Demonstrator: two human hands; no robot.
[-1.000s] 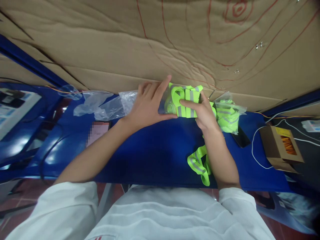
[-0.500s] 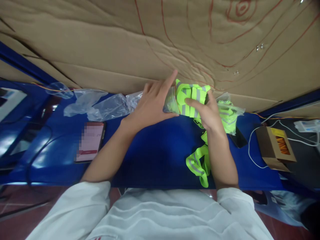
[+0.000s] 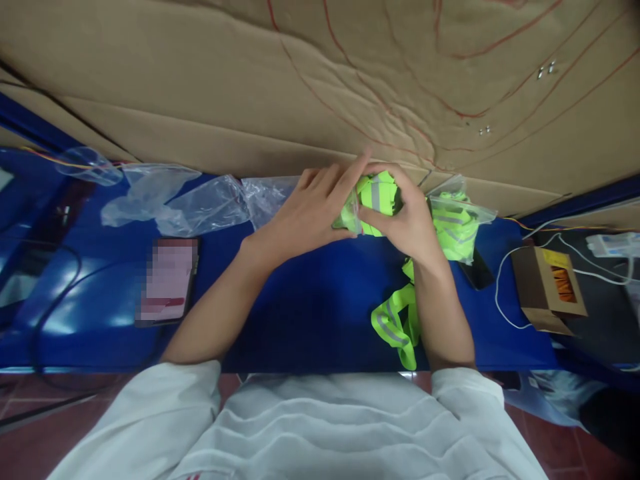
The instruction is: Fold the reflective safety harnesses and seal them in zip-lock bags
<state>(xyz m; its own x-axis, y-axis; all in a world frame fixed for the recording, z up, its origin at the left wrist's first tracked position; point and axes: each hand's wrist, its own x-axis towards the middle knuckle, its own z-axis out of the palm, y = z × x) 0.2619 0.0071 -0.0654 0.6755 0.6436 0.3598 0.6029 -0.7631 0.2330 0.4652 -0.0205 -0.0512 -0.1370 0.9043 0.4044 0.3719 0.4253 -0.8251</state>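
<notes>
left hand (image 3: 313, 215): closed on the mouth of a clear bag (image 3: 349, 215), thumb underneath, fingers stretched over the top, index tip meeting the right hand.
right hand (image 3: 409, 221): wrapped tight round the folded vest (image 3: 380, 195), thumb on the near face, fingers curled over the far side.
folded vest: neon yellow with grey reflective bands, squeezed small between the 2 hands, left end inside the clear bag; at the far edge of the blue table (image 3: 310, 300), just in front of the cardboard sheet (image 3: 300, 80).
loose vest (image 3: 393, 323): under the right forearm, trailing to the near table edge.
bagged vest (image 3: 455, 223): just right of the right hand, in its own plastic.
spare bags (image 3: 190, 203): crumpled along the far edge, left of the left hand.
phone (image 3: 167, 280): flat, left of the left forearm, screen blurred.
small carton (image 3: 547, 290): open, well off to the right, white cable (image 3: 503, 303) looping beside it.
</notes>
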